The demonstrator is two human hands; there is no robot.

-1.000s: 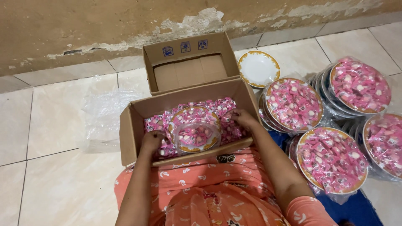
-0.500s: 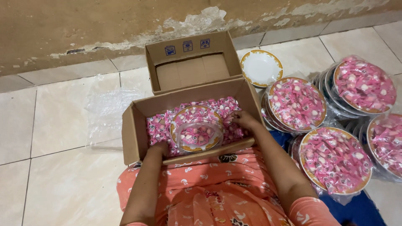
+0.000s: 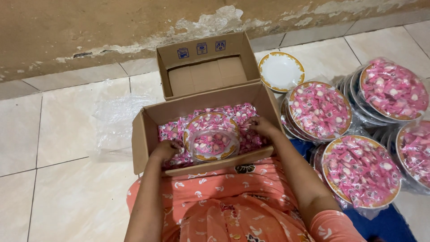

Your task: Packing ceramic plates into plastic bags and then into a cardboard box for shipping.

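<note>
Grip: left hand is buried among pink wrapped candies at the left end of the open cardboard box, fingers curled down into the wrappers — whether they pinch anything cannot be told; right hand lies on the candies at the right end of the box, fingers bent and resting on the wrappers, nothing visibly pinched between them.

Box contents: a loose layer of the pink candies covers the bottom; on top, between the two hands, sits a round gold-rimmed plate with candies on it, under clear plastic; neither hand touches the plate.

The box rests against the person's lap, on orange patterned cloth; its rear flap stands open toward the wall, showing bare cardboard.

Right of the box, on the tiled floor: one bare white plate with a gold rim; beside it several filled plates — each heaped with pink candies and wrapped in clear film; some stacked, overlapping.

Left of the box: a crumpled clear plastic sheet on the tiles.
</note>
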